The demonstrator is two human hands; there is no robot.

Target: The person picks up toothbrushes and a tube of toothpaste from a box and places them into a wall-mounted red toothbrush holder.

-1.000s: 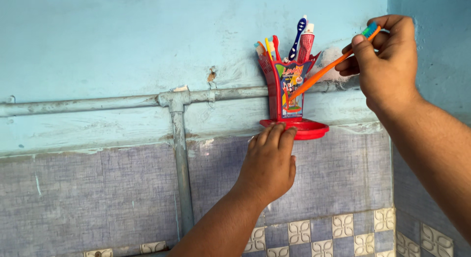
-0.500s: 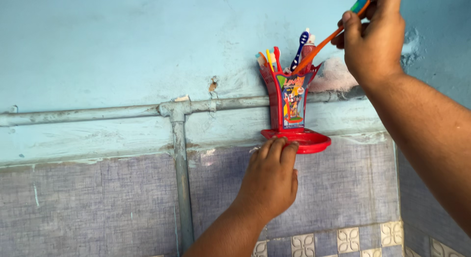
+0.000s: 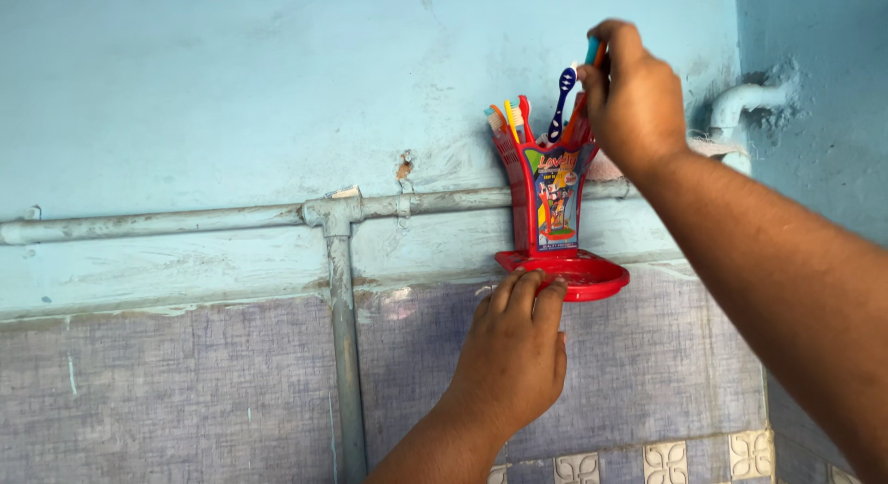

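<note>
A red plastic toothbrush holder (image 3: 541, 202) with a colourful label and a round red base tray (image 3: 583, 279) hangs on the blue wall. Several toothbrushes stand in it, among them a blue one (image 3: 561, 100) and a yellow one (image 3: 510, 121). My right hand (image 3: 632, 94) is above the holder's right side, closed around an orange toothbrush (image 3: 592, 54) that points steeply down into the cup. My left hand (image 3: 513, 355) is pressed up against the underside of the base tray, fingers together.
A grey horizontal pipe (image 3: 185, 220) runs along the wall behind the holder, with a tee and a vertical pipe (image 3: 344, 355) going down. A white pipe elbow (image 3: 740, 105) sticks out near the corner at right. Patterned tiles (image 3: 666, 461) line the bottom.
My right hand has moved left and up with the orange toothbrush, swinging it from a slant to nearly upright over the holder. My left hand stays under the base.
</note>
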